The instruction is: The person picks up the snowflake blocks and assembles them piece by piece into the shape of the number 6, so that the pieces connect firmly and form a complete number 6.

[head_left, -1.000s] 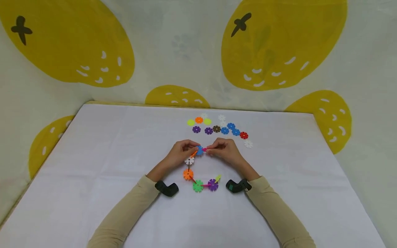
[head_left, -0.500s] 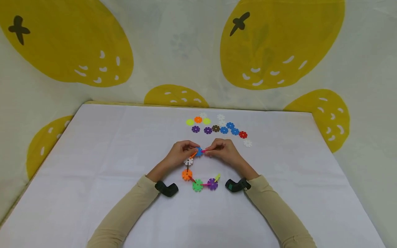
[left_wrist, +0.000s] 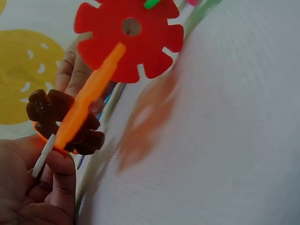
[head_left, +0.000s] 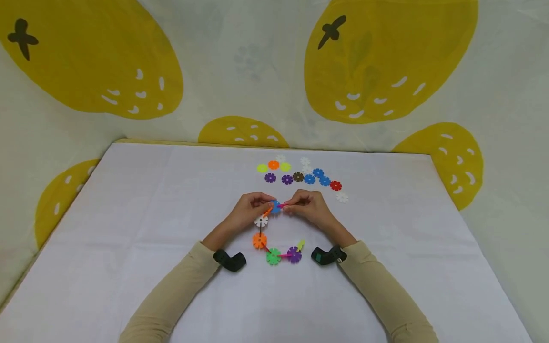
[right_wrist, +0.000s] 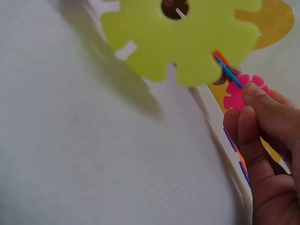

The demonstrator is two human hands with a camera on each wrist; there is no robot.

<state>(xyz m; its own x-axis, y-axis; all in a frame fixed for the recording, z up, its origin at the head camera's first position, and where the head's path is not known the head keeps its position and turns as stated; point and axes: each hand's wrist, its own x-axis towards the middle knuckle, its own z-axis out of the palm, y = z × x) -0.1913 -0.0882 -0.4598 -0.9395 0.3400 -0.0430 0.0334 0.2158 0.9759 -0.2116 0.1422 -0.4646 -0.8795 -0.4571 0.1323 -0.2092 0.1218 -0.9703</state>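
Note:
My left hand pinches a blue notched plastic disc at the far end of a curved chain of interlocking snowflake discs. Between thumb and fingers, my right hand grips a pink disc, which meets the blue disc's edge. From the blue disc the chain curves down through a white disc, an orange disc, a green disc and a purple disc, ending in a yellow-green disc. A red disc looms large in the left wrist view, with a brown disc beyond.
Loose discs lie behind the hands near the table's far edge, among them a dark brown disc, a red disc and a white disc. A white cloth covers the table. Behind it hangs a fruit-patterned curtain.
Very little differs. Both hands hold the blue and pink discs together at nearly the same spot, and the head view has shifted slightly.

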